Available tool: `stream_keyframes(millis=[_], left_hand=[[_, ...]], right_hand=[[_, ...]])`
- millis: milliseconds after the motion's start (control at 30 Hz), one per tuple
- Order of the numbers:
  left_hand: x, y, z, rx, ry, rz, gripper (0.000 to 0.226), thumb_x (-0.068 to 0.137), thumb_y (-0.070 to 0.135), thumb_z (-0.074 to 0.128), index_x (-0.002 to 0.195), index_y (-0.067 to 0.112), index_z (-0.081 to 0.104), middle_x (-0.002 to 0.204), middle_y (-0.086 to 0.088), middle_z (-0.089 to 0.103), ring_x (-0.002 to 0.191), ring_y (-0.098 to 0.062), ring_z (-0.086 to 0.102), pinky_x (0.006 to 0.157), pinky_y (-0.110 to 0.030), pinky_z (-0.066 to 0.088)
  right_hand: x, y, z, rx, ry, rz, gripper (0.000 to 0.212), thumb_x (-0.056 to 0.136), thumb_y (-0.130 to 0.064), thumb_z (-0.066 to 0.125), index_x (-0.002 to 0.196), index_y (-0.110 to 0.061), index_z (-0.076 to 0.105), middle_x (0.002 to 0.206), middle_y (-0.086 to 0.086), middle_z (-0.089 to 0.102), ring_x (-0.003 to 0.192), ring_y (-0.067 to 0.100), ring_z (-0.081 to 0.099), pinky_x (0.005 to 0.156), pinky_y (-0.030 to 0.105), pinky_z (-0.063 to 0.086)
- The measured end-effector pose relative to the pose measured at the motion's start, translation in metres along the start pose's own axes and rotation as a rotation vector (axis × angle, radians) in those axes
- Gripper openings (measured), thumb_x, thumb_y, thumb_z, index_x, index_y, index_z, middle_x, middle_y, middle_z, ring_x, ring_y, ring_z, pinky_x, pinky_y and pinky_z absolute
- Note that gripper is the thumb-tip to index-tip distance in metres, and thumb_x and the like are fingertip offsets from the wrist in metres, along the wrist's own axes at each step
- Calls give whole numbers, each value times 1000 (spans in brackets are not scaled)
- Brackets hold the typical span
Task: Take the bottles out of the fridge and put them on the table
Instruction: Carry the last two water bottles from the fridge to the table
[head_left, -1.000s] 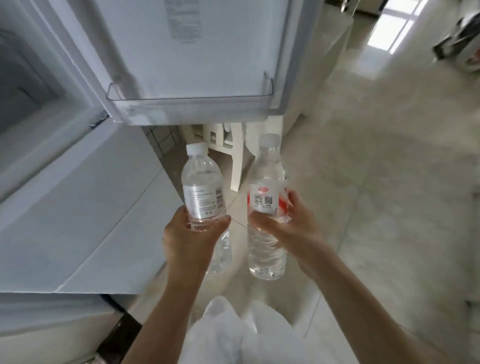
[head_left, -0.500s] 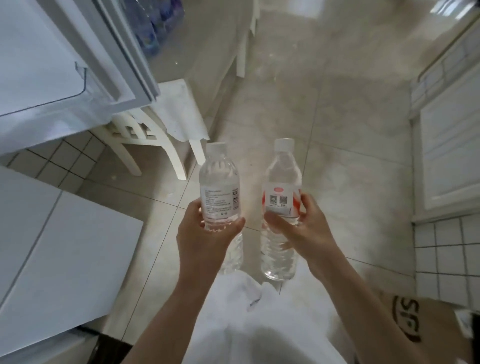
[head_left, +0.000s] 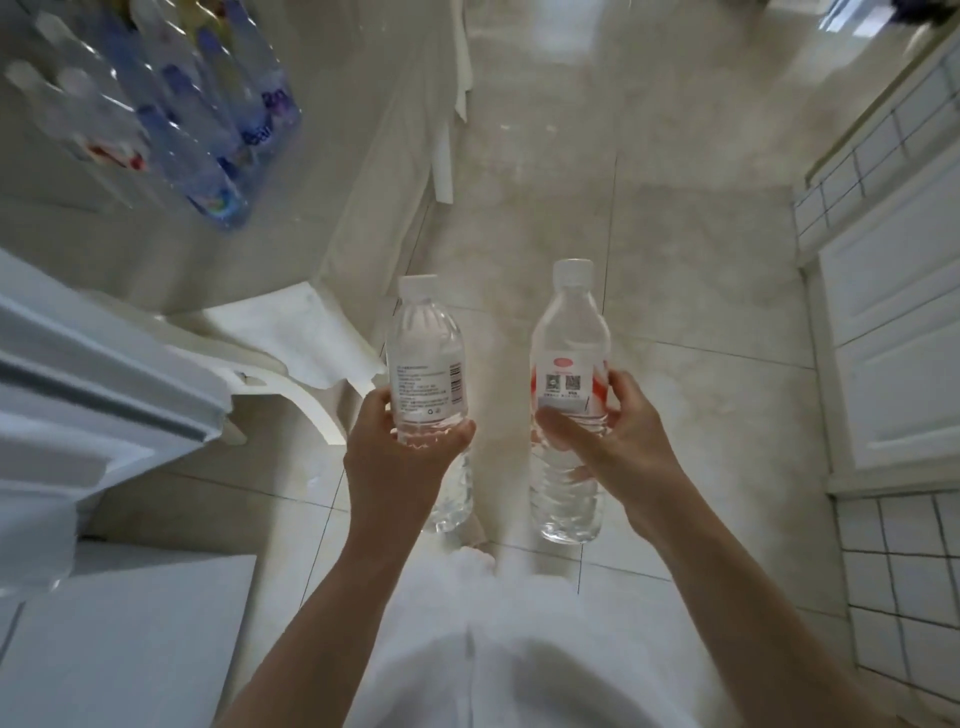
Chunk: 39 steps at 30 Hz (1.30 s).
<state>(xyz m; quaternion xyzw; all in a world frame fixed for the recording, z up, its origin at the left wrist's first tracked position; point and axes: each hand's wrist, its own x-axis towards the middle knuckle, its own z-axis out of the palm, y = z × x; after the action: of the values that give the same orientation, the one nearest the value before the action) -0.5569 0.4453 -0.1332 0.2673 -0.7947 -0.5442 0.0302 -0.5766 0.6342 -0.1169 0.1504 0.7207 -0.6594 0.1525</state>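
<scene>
Beside the fridge (head_left: 104, 374), two bottles carried
Left hand (head_left: 402, 462) grips one bottle (head_left: 428, 374), right hand (head_left: 613, 441) another (head_left: 569, 364); both bound for the table (head_left: 322, 130)

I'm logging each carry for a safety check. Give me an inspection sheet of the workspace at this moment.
Surface: table at upper left, glossy top with a pale cloth hanging at its edge.
Job's things: plain bottle and red-label bottle, both capped, upright, held apart above the floor.
Clutter: group of bottles already on the table, blurred.
Grippers: left hand grips the plain bottle; right hand grips the red-label bottle.
Cables: nothing seen.
Surroundings: tiled floor; fridge door at left; white chair by the table; white cabinets at right.
</scene>
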Motion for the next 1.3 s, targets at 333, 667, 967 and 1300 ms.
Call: stream_keyframes(millis=[333, 667, 967, 1300], left_hand=[[136, 60, 60, -30, 54, -40, 55, 60, 21, 90, 106, 16, 60, 93, 5, 71, 78, -7, 70, 72, -29, 58], [263, 139, 146, -124, 275, -142, 53, 63, 23, 89, 107, 19, 60, 92, 8, 69, 76, -1, 67, 72, -26, 57], [347, 167, 161, -178, 464, -234, 58, 60, 20, 90, 110, 17, 61, 91, 8, 70, 74, -1, 68, 59, -12, 51], [470, 153, 94, -329, 680, -360, 52, 61, 12, 88, 104, 19, 59, 86, 10, 66, 75, -2, 64, 65, -22, 50]], right_hand=[[152, -70, 0, -48, -87, -3, 56, 70, -25, 81, 117, -26, 51, 94, -14, 69, 78, 0, 70, 59, 25, 59], [338, -160, -27, -235, -325, -18, 54, 72, -22, 81, 116, -26, 51, 99, -4, 70, 84, 13, 72, 54, 24, 55], [469, -224, 16, -354, -467, -74, 50, 70, -20, 82, 112, -21, 54, 96, -1, 71, 81, 13, 71, 59, 27, 54], [561, -262, 159, -461, -604, -155, 51, 66, -17, 82, 108, -23, 53, 92, -2, 70, 74, 9, 68, 60, 25, 52]])
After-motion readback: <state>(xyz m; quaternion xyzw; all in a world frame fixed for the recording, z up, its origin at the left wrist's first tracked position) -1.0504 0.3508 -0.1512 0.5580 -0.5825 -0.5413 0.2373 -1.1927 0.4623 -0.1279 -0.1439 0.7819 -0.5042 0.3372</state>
